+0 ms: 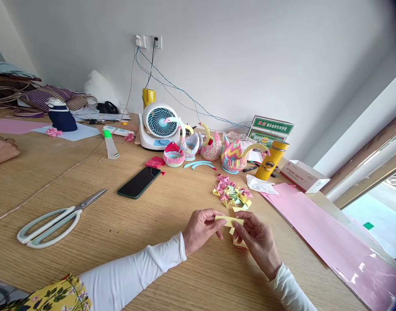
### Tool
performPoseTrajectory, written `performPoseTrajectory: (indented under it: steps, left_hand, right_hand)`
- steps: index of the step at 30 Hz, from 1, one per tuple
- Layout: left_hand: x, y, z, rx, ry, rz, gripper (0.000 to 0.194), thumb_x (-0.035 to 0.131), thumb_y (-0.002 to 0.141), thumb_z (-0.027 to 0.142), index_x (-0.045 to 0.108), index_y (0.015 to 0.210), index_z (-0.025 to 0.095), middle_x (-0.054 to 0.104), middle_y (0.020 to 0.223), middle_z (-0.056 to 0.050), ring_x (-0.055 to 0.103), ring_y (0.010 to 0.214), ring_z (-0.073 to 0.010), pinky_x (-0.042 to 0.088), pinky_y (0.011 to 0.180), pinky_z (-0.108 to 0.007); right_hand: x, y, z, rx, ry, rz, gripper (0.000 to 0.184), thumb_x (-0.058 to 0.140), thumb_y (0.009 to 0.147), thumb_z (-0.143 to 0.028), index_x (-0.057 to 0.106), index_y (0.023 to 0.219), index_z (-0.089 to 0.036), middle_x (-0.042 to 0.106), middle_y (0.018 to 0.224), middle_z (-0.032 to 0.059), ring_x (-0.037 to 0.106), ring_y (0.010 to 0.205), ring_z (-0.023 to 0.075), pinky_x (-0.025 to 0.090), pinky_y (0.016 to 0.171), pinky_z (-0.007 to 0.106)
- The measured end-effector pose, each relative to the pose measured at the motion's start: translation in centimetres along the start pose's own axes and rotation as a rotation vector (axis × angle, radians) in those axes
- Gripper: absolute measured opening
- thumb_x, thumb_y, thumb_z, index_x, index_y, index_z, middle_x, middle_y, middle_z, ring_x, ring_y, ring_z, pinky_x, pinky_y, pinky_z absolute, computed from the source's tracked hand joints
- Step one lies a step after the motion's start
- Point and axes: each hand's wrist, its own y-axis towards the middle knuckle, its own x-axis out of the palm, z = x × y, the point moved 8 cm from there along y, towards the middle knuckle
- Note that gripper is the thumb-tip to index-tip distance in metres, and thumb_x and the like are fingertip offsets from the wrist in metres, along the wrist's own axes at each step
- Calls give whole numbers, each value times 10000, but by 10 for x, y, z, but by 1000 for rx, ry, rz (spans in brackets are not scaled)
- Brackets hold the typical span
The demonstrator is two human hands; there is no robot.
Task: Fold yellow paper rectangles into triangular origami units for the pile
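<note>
A narrow yellow paper strip (229, 220) is stretched between my two hands above the table. My left hand (201, 229) pinches its left end between thumb and fingers. At the right end, my right hand (256, 237) pinches it the same way. More yellow paper pieces (240, 244) lie under and beside my right hand, partly hidden by it. Just beyond my hands is a loose pile of folded paper triangles (232, 192) in pink, yellow and pale green.
Scissors (62, 220) and a phone (138, 182) lie to the left. Behind the pile stand paper swans (233, 160), a fan (159, 125) and a yellow flask (272, 160). Pink paper sheets (334, 242) cover the right side. Another person's hand (3, 150) rests at the left edge.
</note>
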Motion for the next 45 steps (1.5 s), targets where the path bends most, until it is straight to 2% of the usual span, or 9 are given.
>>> performPoseTrajectory:
  steps: [7,14,18,25,29,34,38,40,45]
  left_hand:
    - [3,-3,3,0,92,-5,325,632,773,429,607,876,121,685,745,-55,648,571,-138,478,515,-203]
    - [9,-6,12,39,258,-80,287,514,856,394,615,801,131,689,742,-48,655,609,-139,467,586,-202]
    - [10,-7,9,69,400,-101,311,454,890,381,647,832,145,678,744,-37,650,632,-141,434,592,-194]
    - [11,-6,15,245,689,-78,328,454,897,353,696,780,164,604,661,-27,515,589,-119,372,593,-206]
    - [11,-6,16,266,709,-75,338,451,906,347,709,786,163,575,663,-31,496,601,-119,357,583,-206]
    - [8,-5,18,258,690,-49,348,461,905,335,687,713,153,508,615,-15,464,592,-117,335,572,-213]
    - [6,-5,20,260,657,-29,367,442,915,344,672,704,151,490,614,-10,452,599,-116,330,575,-216]
    - [6,-5,20,253,649,-24,379,433,918,352,666,699,149,482,612,-6,445,596,-113,328,573,-215]
    - [7,-6,20,242,636,-31,363,449,911,355,669,717,141,480,607,1,444,593,-106,334,574,-207]
  right_hand:
    - [-1,1,-2,-40,71,9,430,669,790,-431,509,1119,-204,543,658,-22,584,567,142,483,454,235]
    - [-2,2,2,-47,76,-8,444,665,797,-414,490,1150,-209,558,703,-13,583,597,142,482,464,232]
    - [-2,2,3,-48,75,-18,415,655,809,-400,499,1143,-209,567,741,1,570,610,136,474,465,225]
    - [-5,2,7,-18,73,2,405,665,791,-425,549,1115,-211,572,843,30,547,640,135,484,469,227]
    - [-4,2,7,-11,97,-3,389,671,786,-421,562,1098,-217,591,878,36,541,650,135,483,469,225]
    - [-2,1,4,12,138,-5,412,674,797,-395,526,1136,-212,571,789,11,563,677,140,487,479,213]
    - [8,0,10,85,111,-84,287,668,794,-427,557,903,-185,536,619,-36,481,481,86,413,410,195]
    - [11,-1,12,98,83,-109,302,659,791,-454,539,768,-178,527,573,-40,447,429,73,373,385,193]
    - [12,0,14,112,64,-83,333,648,793,-472,532,697,-175,531,531,-34,445,411,78,351,392,202]
